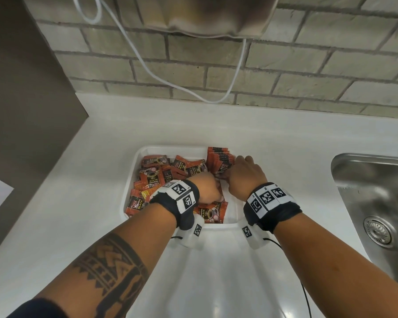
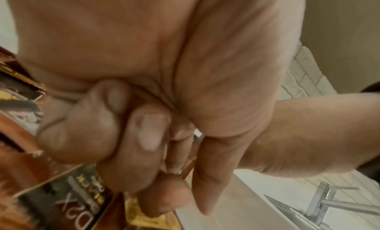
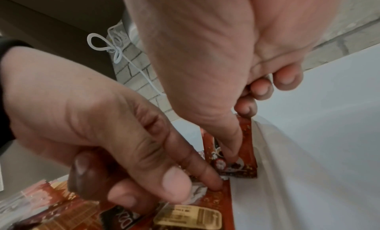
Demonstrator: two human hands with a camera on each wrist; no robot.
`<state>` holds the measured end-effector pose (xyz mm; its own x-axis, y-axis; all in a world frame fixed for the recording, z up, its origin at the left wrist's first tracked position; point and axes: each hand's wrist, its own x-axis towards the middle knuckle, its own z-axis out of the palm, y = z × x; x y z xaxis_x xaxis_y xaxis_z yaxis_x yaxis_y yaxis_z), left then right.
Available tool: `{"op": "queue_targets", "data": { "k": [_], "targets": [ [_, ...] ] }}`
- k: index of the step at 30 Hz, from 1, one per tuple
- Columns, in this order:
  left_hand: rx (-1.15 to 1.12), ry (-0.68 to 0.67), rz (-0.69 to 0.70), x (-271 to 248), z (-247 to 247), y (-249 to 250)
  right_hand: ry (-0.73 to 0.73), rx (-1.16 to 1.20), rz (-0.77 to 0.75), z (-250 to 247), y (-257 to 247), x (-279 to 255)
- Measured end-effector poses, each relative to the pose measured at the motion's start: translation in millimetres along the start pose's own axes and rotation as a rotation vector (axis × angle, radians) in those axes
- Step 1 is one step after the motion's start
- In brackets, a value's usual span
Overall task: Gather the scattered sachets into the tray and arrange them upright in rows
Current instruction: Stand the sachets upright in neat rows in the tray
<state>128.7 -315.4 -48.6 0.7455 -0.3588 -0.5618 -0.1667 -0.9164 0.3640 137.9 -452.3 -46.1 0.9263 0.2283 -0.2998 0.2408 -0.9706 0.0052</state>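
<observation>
Head view, left hand (image 1: 207, 188) hiding gripped sachet (image 3: 213, 199), fingers unseen.

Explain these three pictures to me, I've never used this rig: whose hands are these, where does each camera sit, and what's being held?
No machine: a person's bare hands. The head camera looks down on a white tray of red sachets on a counter, beside a sink. A row of upright sachets stands at the tray's far right; the rest lie loose. The other two pictures come from wrist cameras. The right hand pinches the upright sachets; the left hand holds a sachet in its fingers.
</observation>
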Motion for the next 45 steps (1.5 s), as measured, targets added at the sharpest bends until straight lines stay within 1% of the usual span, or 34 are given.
{"op": "queue_targets", "data": {
  "k": [10,12,15,17,19,23,26,32,35,37,43,45],
  "targets": [
    [0.093,0.027,-0.071,-2,-2,-4,-0.044,0.007,0.017,-4,-1,-1],
    [0.171,-0.001,-0.058,-7,-4,-1,-0.055,0.017,0.02,-6,-2,-2],
    [0.365,-0.11,-0.028,-15,-4,9,-0.075,0.009,0.012,-9,-4,-3],
    [0.454,-0.138,-0.078,-20,-3,11,-0.082,0.003,0.012,-10,-6,-4],
    [0.468,-0.116,-0.132,-23,-7,7,-0.084,0.012,0.021,-9,-7,-4],
    [0.397,-0.127,-0.099,-22,-13,-3,-0.098,0.024,0.038,-9,-8,-2],
    [0.392,-0.087,-0.089,-20,-17,-9,-0.107,0.028,0.049,-9,-8,-1],
    [0.382,0.014,-0.122,-17,-30,-12,-0.108,0.024,0.059,-9,-10,1],
    [0.343,0.118,-0.204,-8,-36,-20,-0.11,0.023,0.06,-8,-11,1],
    [0.33,0.189,-0.226,-2,-38,-26,-0.108,0.021,0.063,-8,-11,2],
    [0.388,0.271,-0.214,16,-34,-32,-0.1,0.023,0.063,-7,-11,2],
    [0.405,0.269,-0.214,20,-32,-30,-0.105,0.027,0.067,-8,-10,3]
  ]
}}
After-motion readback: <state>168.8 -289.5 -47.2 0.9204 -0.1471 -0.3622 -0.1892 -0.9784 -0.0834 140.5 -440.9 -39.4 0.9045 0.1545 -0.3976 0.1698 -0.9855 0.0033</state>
